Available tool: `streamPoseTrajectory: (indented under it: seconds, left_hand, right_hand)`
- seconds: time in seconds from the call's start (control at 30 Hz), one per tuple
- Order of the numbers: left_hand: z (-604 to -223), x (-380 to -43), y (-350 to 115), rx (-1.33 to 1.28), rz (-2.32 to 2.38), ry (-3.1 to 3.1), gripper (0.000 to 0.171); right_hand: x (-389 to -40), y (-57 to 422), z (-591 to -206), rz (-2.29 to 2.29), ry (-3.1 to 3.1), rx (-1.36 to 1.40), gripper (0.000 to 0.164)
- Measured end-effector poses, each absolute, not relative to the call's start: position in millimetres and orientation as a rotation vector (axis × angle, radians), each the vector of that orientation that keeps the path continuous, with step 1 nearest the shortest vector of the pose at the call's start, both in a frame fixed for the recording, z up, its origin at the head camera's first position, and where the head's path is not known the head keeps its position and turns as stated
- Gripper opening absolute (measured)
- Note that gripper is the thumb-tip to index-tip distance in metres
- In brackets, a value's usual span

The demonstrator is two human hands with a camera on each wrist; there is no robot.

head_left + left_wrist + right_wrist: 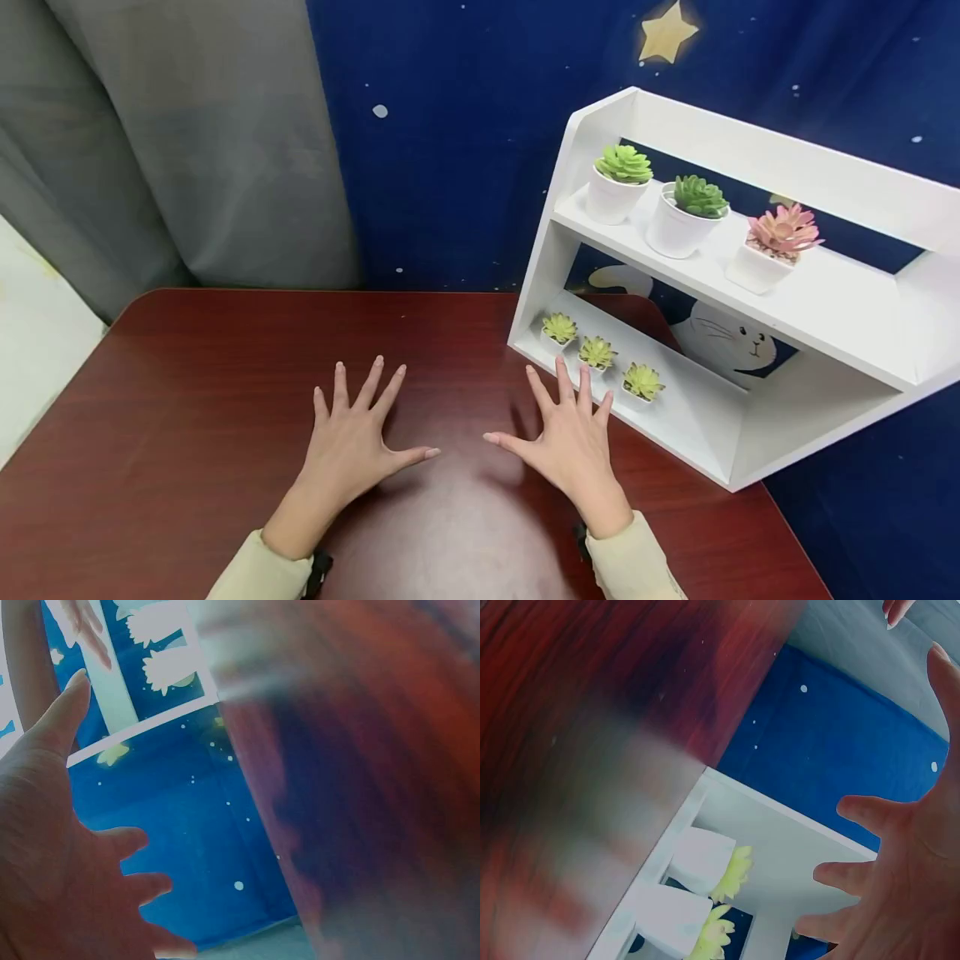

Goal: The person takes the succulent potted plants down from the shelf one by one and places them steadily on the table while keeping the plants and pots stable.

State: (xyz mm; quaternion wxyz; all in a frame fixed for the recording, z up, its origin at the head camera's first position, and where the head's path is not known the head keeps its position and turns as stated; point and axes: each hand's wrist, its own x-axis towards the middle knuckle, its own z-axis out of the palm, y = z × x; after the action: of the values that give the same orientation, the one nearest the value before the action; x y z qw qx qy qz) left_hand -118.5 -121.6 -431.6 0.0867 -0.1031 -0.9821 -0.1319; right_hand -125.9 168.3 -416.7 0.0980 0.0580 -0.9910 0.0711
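Observation:
My left hand hovers over the dark red table with its fingers spread and nothing held. Across from it, my right hand is likewise spread and holds nothing, nearest to the lower shelf of a white rack. On that lower shelf sit small potted succulents: one at the left, one in the middle and one at the right. Its upper shelf carries a light green succulent, a dark green succulent and a pink succulent, all in white pots. In the right wrist view, two white pots show beyond the fingers.
The table reaches back to a grey curtain and a dark blue cloth with stars and a cartoon animal. The rack stands at an angle on the table's right side. Something pale lies beyond the left edge.

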Motion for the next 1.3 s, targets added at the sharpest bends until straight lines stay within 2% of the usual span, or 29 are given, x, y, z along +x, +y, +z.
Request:
streamPoseTrajectory:
  seconds: [0.93, 1.3]
  left_hand:
    - [-402, -137, -86, -0.549, -0.410, -2.909, 0.115]
    - [-383, -158, -73, -0.659, -0.445, -2.950, 0.110]
  right_hand:
    - [-94, 223, -382, 0.202, -2.890, 0.011, 0.110]
    - [-78, 251, -378, 0.289, -2.806, -0.106, 0.106]
